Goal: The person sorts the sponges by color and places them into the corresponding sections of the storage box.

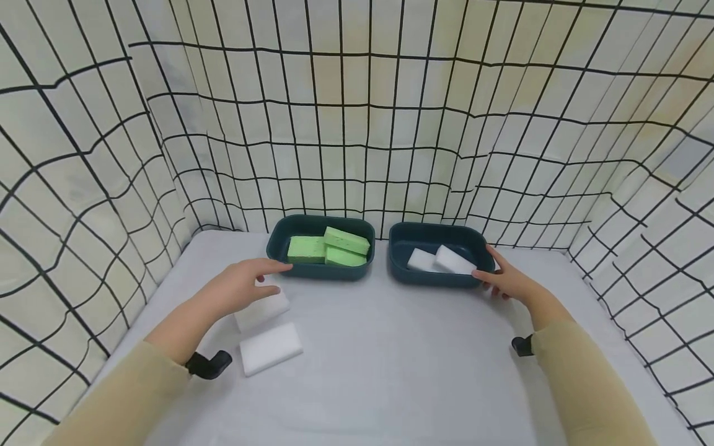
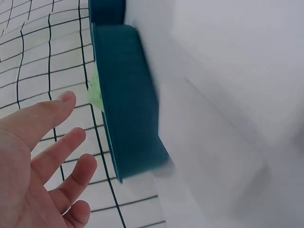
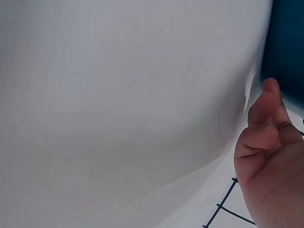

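Note:
My left hand (image 1: 245, 286) hovers with straight, spread fingers over a white sponge (image 1: 266, 308) on the table, its fingertips near the left teal tray (image 1: 277, 238). That tray holds three green sponges (image 1: 346, 240). A second white sponge (image 1: 270, 348) lies just in front of the first. My right hand (image 1: 504, 280) sits at the right front corner of the right teal tray (image 1: 397, 248), which holds two white sponges (image 1: 454, 260). In the right wrist view the fingers (image 3: 266, 123) are loosely curled and hold nothing. The left wrist view shows an empty palm (image 2: 42, 156) beside the tray (image 2: 128, 95).
A white cloth covers the table (image 1: 379, 371). Fabric walls with a black grid (image 1: 357, 124) close in the back and both sides, close behind the trays. The two trays stand side by side at the back with a narrow gap between them.

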Demonstrator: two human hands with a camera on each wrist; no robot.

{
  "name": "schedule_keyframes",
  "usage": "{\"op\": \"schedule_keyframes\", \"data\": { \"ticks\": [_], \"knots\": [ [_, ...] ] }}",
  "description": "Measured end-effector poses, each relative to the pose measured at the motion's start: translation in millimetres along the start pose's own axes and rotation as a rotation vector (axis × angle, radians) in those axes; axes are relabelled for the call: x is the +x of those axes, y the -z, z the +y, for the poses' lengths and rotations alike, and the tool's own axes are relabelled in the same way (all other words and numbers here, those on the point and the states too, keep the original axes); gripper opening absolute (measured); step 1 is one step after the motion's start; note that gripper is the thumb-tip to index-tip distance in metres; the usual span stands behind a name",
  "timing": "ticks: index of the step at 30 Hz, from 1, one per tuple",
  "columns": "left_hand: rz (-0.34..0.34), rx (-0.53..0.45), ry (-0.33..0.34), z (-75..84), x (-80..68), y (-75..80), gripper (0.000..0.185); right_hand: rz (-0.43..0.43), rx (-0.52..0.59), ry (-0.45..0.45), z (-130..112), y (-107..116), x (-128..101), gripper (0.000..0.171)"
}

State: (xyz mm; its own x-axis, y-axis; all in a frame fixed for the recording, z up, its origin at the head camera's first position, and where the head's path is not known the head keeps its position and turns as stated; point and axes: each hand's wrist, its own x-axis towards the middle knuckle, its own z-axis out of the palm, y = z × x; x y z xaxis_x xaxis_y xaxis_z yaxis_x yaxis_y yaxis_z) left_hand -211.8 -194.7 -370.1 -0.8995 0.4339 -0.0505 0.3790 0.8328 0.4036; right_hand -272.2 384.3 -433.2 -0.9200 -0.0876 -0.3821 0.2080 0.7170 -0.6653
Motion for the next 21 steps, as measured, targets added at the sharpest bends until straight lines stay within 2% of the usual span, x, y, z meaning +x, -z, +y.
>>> {"op": "schedule_keyframes", "data": {
  "ticks": [8, 15, 21],
  "knots": [
    [0.015, -0.010, 0.018, -14.1, -20.6, 2.9, 0.053, 0.003, 0.009, 0.021, -2, -3, -9, 0.106],
    [-0.035, -0.010, 0.131, -30.3, -35.0, -2.7, 0.056, 0.010, 0.026, -0.013, 0, -1, -4, 0.107],
    [-0.091, -0.008, 0.230, -45.3, -42.5, -15.1, 0.068, 0.013, 0.013, 0.010, -2, -2, -3, 0.106]
  ]
}}
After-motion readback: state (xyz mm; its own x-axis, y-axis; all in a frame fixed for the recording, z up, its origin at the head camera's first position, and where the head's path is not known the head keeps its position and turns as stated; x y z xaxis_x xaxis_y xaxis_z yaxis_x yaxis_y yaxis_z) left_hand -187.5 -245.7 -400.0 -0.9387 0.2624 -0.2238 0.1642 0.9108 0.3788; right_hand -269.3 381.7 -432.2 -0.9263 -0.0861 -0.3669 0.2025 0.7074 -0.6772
